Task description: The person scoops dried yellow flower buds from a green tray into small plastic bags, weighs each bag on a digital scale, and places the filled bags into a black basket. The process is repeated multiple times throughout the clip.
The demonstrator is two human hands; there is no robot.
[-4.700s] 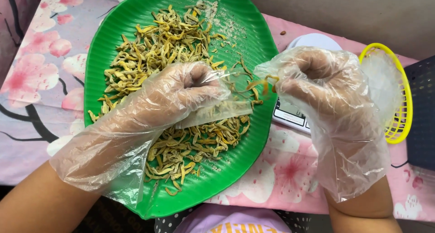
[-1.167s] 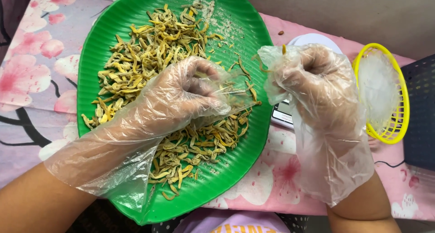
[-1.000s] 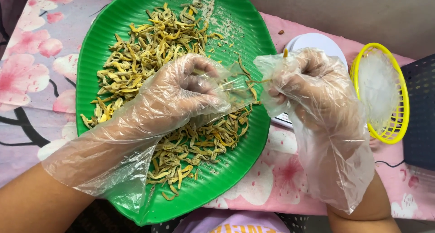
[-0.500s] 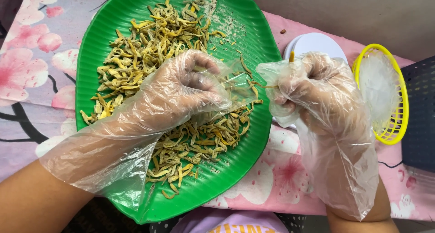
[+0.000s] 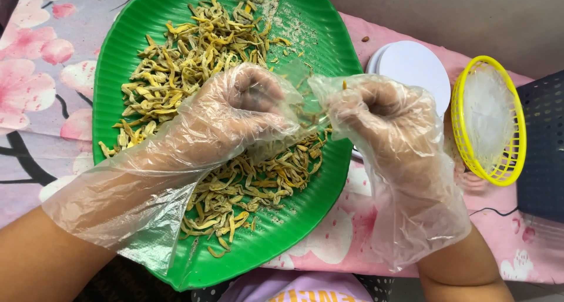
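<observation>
Head view, present state. Left hand (image 5: 235, 117), in a loose clear plastic glove, curled shut over the middle of the green leaf-shaped tray (image 5: 329, 37); fingertips pressed together on what appears to be a thin yellow-green strip, though glove glare hides the pinch itself. Right hand (image 5: 376, 114), gloved alike, closed in a fist over the tray's right edge, a small yellow fragment showing at the thumb side; what it grips cannot be told for certain.

Change against the views of the last second: the two hands, held a little apart then, now sit close, knuckles nearly meeting, glove film touching between them. Taken as a judgement, the hands are working one strip between them rather than reaching for another.

Dried strips (image 5: 194, 55): heaped across the tray's upper left and lower middle, under and around the left hand.

Other items: white round lids (image 5: 420, 67) just beside the tray; yellow mesh basket (image 5: 490, 120) right of these; pink floral cloth (image 5: 29, 84) beneath.
</observation>
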